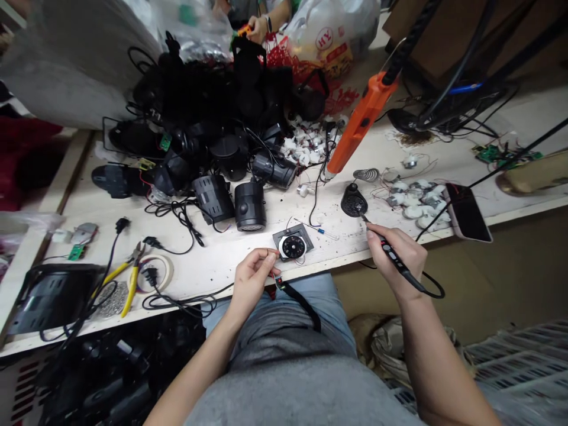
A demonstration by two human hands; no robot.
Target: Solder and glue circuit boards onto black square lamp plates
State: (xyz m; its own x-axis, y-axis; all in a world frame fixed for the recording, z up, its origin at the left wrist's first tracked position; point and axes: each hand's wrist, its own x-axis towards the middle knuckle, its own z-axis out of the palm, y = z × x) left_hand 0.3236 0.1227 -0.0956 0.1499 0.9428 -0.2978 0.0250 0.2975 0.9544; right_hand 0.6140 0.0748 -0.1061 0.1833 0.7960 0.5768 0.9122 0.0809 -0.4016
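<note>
Although the dark heap of lamp housings (213,118) blurs into one mass across the workbench (222,263), a white plastic bag (328,35) behind it hides its contents, and a co-worker's hand (257,28) shows beyond. Near the bench's front edge, a round black disc on a square grey plate (293,247) sits between the person's hands. The right hand (394,254) clamps a pen-like soldering iron (387,254), its tip just beside a black stand (354,201). The left hand (251,278) pinches together above a black cord (299,302), its hold too fine to make out.
</note>
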